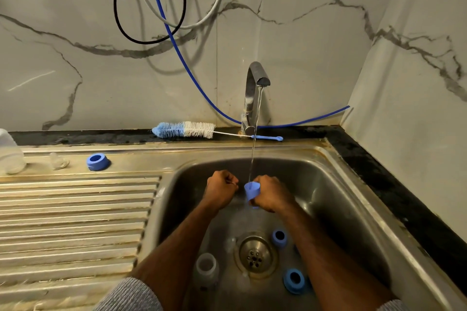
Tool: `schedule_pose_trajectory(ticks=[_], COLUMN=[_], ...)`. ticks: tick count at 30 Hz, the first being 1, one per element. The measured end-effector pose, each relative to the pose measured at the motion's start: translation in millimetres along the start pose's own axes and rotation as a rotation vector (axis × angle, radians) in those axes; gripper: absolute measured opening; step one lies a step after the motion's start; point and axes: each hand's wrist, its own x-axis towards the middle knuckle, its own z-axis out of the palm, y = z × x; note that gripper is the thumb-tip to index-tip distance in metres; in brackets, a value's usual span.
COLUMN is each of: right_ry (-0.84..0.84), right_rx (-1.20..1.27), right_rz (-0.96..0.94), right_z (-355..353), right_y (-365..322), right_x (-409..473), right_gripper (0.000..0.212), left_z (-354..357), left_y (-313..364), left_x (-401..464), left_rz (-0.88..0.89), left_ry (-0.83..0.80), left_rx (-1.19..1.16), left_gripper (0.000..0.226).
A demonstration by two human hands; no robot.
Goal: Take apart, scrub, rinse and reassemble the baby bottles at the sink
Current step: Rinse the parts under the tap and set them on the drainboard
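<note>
Drainboard: a blue screw ring [98, 161] is sitting on the flat strip above the ribbed steel, with a clear silicone nipple [58, 161] just beside it and a clear bottle [10, 153] lying at the far left edge.
Ledge: a bottle brush [185, 130] with blue and white bristles, twisted wire stem and blue handle is lying along the black counter behind the sink [328, 184], its stem passing in front of the tap base.
Basin floor: a translucent bottle body [206, 269] is standing left of the round steel drain [255, 255]; two more blue rings [279, 237] [294, 281] are lying to its right, partly behind my right forearm.
Tap: the chrome faucet [255, 91] is running, and a thin stream is falling between my two hands.
Wall: a blue tube [192, 78], a black cable and a pale hose are hanging against veined marble tile.
Right hand [269, 193]: I am gripping a small blue cap [251, 190], fingers curled round it, its open mouth turned up and taking the stream.
Left hand [221, 187]: I am holding it clenched, knuckles up, just beside the cap; whether anything is pinched inside, I cannot tell.
Arms: both forearms are reaching forward over the basin, grey ribbed sleeves pushed up near the elbows.
</note>
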Motion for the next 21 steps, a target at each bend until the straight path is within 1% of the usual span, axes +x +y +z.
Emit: schedule_pose_trajectory(ticks=[2,3,5,6,9,10,12,13,16,19,21], right_ry=[-0.022,-0.004,0.107,0.115,-0.038,-0.012,0.123,0.138,0.036,0.1,0.09], right_rx=[0.018,0.027,-0.012,-0.031,0.01,0.017,0.008,0.023,0.121,0.144,0.182], right_rz=[-0.01,-0.007,-0.014,-0.025,-0.046,-0.047,-0.058,-0.072,-0.088,-0.089,-0.085], right_z=[-0.6,-0.3,-1.2,-1.1,1.8,1.9,0.3,-0.1,-0.9,0.3,1.0], right_y=[-0.5,-0.6,-1.0,-1.0,-1.0,-0.6,1.1,1.9,3.6,4.8,2.4], right_x=[0.0,0.2,0.5,0.8,1.0,0.3,-0.2,0.2,0.6,1.0,0.7], right_gripper=[0.048,0.047,0.045,0.045,0.048,0.047,0.043,0.042,0.046,0.043,0.045], left_z=[1.1,1.0,0.9,1.2,0.6,0.5,1.9,2.6,2.6,3.4,3.6], left_y=[0.0,0.4,-0.3,-0.5,0.4,-0.5,-1.3,-1.3,-0.8,-1.5,1.2], left_x=[0.0,-0.5,-0.6,-0.5,-1.5,-1.3,0.5,0.8,0.0,0.1,-3.7], left_rz=[0.01,0.012,0.017,0.022,0.027,0.023,0.019,0.022,0.03,0.037,0.046], left_ry=[-0.005,-0.008,-0.006,-0.01,-0.03,-0.029,-0.015,-0.01,-0.013,-0.015,-0.019], left_rx=[0.01,0.019,0.026,0.023,0.035,0.037,0.035,0.04,0.067,0.073,0.096], left_gripper=[0.013,0.012,0.013,0.013,0.013,0.013,0.013,0.012,0.011,0.011,0.01])
